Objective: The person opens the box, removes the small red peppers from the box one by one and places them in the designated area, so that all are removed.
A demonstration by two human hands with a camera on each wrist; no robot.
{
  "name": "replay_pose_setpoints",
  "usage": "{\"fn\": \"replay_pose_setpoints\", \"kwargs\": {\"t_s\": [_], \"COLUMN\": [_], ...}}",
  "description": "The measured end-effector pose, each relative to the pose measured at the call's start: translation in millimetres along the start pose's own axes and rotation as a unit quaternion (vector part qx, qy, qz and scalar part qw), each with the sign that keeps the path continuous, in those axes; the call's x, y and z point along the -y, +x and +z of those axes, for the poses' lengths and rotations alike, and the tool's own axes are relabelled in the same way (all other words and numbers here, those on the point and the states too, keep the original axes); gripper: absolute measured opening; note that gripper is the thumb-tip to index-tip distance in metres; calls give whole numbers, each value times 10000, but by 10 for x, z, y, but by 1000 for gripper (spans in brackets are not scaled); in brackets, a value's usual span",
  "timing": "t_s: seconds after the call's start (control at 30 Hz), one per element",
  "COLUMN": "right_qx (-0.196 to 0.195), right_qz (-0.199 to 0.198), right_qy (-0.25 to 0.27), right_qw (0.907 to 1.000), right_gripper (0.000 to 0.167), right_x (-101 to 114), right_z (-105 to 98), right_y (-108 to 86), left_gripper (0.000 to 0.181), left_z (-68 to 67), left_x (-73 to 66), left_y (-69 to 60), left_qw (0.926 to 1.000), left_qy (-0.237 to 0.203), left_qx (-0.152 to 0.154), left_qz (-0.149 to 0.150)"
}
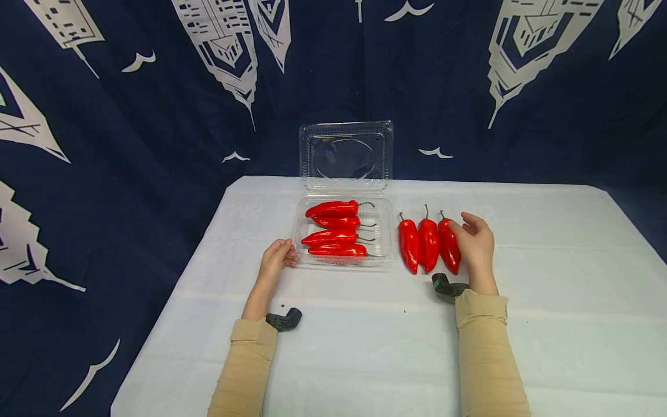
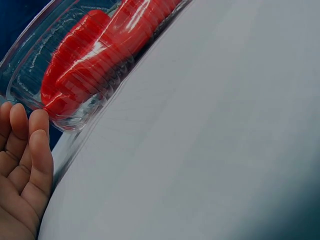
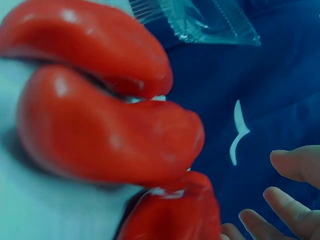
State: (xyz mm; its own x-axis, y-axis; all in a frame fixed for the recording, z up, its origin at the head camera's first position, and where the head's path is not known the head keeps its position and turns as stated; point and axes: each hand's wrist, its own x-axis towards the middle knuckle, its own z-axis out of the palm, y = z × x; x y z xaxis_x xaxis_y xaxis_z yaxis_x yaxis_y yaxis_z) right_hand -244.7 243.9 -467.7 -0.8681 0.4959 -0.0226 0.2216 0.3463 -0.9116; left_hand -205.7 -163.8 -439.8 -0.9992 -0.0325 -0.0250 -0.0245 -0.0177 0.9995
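A clear plastic container [image 1: 389,231] holds several red peppers [image 1: 333,236], stems pointing right; its wall and peppers also show in the left wrist view. At its left edge, the left hand [image 1: 277,258] has its fingertips against or very near the wall; in the left wrist view that hand [image 2: 22,175] has loosely bent fingers. Three more red peppers lie side by side right of the container, stems away from the person. The right hand [image 1: 475,246] is beside the rightmost pepper [image 1: 449,246], thumb at its upper right side. In the right wrist view its fingers [image 3: 292,212] are spread.
The container's clear lid [image 1: 346,156] stands raised at the back. White cloth [image 1: 365,347] covers the table, and a dark blue patterned curtain [image 1: 333,87] hangs behind it. Black wrist devices [image 1: 285,319] are worn on both arms, near the tan sleeves.
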Motion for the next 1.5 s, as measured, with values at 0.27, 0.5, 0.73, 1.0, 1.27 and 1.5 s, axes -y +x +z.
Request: {"fn": "replay_pose_setpoints", "kwargs": {"t_s": [0.27, 0.5, 0.73, 1.0, 1.27, 1.5], "right_qx": [-148, -48, 270, 1039, 1513, 1855], "right_qz": [-442, -934, -1506, -1543, -1840, -1867], "right_qy": [173, 239, 288, 629, 737, 571], "right_qw": [9988, 9953, 9878, 9805, 9684, 9631], "right_gripper": [62, 55, 54, 53, 45, 46], "right_x": [-154, -63, -17, 535, 917, 905], "right_z": [110, 270, 524, 534, 576, 762], "right_y": [206, 177, 113, -432, -839, -908], "left_gripper": [19, 20, 21, 21, 21, 22], "left_z": [9, 6, -1, 10, -14, -62], "left_x": [-5, -13, 0, -14, 50, 253], "left_y": [1, -2, 7, -6, 40, 166], "left_qw": [10000, 10000, 10000, 10000, 10000, 9999], "left_qy": [25, 46, 74, 20, 56, -91], "left_qx": [6, -2, 34, -3, -7, -43], "left_qz": [22, 0, 0, 13, 8, 13]}}
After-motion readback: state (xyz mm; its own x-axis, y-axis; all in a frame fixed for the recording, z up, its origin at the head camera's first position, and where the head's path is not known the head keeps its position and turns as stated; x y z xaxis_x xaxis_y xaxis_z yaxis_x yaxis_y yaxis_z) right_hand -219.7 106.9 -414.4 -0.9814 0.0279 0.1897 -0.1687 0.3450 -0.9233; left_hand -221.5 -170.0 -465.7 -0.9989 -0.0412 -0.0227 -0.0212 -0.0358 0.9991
